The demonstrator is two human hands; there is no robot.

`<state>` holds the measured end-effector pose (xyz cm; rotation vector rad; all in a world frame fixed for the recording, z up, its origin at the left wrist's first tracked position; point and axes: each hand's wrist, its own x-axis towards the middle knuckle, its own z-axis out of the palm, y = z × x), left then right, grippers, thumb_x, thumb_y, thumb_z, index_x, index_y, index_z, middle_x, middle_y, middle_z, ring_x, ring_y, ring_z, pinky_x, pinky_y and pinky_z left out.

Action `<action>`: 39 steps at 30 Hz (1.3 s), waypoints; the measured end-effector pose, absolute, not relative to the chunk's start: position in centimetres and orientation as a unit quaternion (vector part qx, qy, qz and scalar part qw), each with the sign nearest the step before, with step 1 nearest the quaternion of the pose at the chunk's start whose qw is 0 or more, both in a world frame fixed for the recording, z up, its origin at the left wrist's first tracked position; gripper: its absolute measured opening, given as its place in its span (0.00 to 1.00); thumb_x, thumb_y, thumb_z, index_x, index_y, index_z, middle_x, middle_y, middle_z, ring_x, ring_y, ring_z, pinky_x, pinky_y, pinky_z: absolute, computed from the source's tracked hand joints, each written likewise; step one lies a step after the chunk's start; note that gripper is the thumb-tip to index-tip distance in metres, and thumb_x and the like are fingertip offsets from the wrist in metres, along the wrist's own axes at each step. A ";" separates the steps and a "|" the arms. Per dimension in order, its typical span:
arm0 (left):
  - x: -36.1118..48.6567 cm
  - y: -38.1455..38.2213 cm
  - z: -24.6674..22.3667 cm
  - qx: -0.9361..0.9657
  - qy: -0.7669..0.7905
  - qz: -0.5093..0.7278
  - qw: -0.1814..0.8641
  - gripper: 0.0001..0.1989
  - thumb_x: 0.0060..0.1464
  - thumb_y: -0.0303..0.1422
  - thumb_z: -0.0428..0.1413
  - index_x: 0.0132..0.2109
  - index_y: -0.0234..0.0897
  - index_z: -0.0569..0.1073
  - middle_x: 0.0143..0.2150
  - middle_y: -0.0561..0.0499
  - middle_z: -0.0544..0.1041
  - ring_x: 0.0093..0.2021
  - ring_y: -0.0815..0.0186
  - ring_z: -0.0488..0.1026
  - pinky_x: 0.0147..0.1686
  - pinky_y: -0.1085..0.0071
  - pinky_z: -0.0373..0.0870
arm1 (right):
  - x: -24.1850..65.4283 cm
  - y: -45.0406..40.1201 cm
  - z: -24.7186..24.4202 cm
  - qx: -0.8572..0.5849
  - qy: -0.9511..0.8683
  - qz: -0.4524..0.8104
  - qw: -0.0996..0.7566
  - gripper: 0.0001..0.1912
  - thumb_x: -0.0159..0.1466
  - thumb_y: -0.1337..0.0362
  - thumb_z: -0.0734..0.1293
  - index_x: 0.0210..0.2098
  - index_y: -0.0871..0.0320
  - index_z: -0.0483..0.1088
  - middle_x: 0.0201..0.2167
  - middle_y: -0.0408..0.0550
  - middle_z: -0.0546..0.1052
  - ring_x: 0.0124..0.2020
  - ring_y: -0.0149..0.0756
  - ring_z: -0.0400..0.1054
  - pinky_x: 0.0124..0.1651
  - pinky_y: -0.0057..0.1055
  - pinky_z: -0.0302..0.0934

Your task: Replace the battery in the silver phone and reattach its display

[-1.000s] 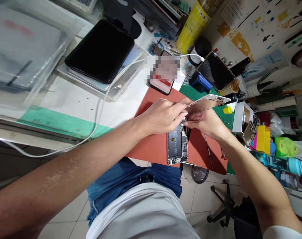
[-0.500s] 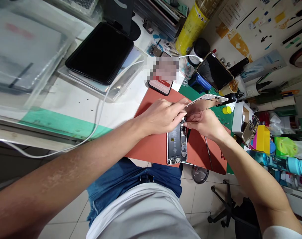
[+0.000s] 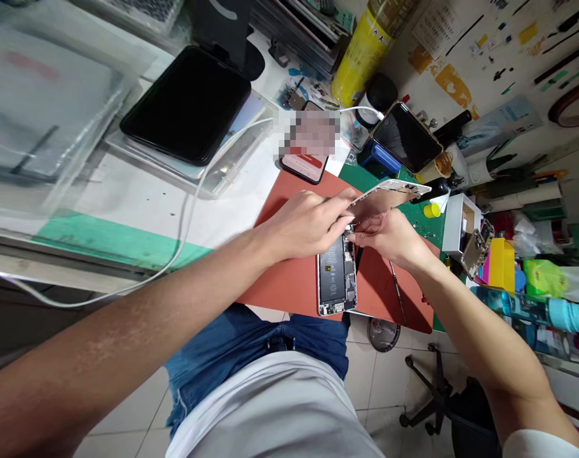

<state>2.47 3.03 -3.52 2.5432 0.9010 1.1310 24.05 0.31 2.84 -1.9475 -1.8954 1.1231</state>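
An opened phone, its black battery exposed, lies near the front edge of a red mat on the tabletop, a white-edged panel tilted up at its far end. The left hand has its fingers clamped on the panel's edge; the right hand reaches underneath, its fingertips partly hidden, their grip impossible to tell. A slim tool lies to the right

The head-worn camera looks forward and down over the torso onto the nearby workbench.
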 end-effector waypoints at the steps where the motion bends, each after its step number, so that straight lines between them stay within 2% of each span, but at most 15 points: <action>1: 2.5 3.0 -3.5 0.865 0.305 0.383 0.110 0.19 0.70 0.32 0.48 0.63 0.29 0.69 0.32 0.49 0.84 0.24 0.62 0.77 0.26 0.66 0.66 | 24.0 0.3 2.9 -0.658 -0.645 0.376 0.097 0.12 0.56 0.56 0.79 0.27 0.58 0.79 0.24 0.47 0.80 0.31 0.42 0.74 0.35 0.37 0.67; 7: 2.4 3.0 -3.5 0.862 0.313 0.381 0.118 0.19 0.70 0.33 0.50 0.63 0.30 0.69 0.32 0.49 0.84 0.24 0.62 0.77 0.27 0.66 0.66 | 23.8 0.1 3.3 -0.661 -0.644 0.375 0.092 0.14 0.56 0.55 0.79 0.27 0.57 0.78 0.25 0.46 0.80 0.31 0.40 0.74 0.36 0.37 0.67; 13: 2.4 3.0 -3.6 0.858 0.298 0.403 0.111 0.18 0.70 0.32 0.50 0.61 0.28 0.70 0.34 0.47 0.84 0.22 0.63 0.75 0.26 0.66 0.64 | 24.3 -0.4 3.0 -0.662 -0.505 0.514 0.207 0.17 0.52 0.55 0.81 0.33 0.58 0.77 0.29 0.49 0.81 0.33 0.40 0.77 0.41 0.40 0.73; 17: 2.4 3.0 -3.7 0.856 0.303 0.406 0.105 0.19 0.69 0.32 0.51 0.61 0.27 0.71 0.33 0.47 0.84 0.20 0.63 0.74 0.25 0.65 0.63 | 24.3 -1.0 2.5 -0.659 -0.509 0.505 0.228 0.18 0.49 0.58 0.82 0.33 0.57 0.75 0.29 0.47 0.81 0.32 0.39 0.76 0.42 0.40 0.73; 24: 2.5 3.1 -3.7 0.856 0.304 0.402 0.112 0.18 0.69 0.32 0.52 0.61 0.28 0.71 0.32 0.49 0.84 0.20 0.65 0.74 0.26 0.66 0.63 | 23.8 -1.8 2.1 -0.662 -0.544 0.456 0.240 0.14 0.51 0.59 0.79 0.33 0.55 0.74 0.30 0.46 0.80 0.33 0.38 0.75 0.42 0.39 0.71; 39: 2.3 3.0 -3.8 0.859 0.314 0.385 0.122 0.20 0.70 0.34 0.51 0.63 0.31 0.69 0.33 0.49 0.84 0.22 0.64 0.76 0.27 0.67 0.65 | 23.5 -1.9 2.1 -0.663 -0.548 0.450 0.241 0.13 0.51 0.61 0.78 0.31 0.55 0.73 0.29 0.45 0.79 0.33 0.37 0.74 0.41 0.37 0.69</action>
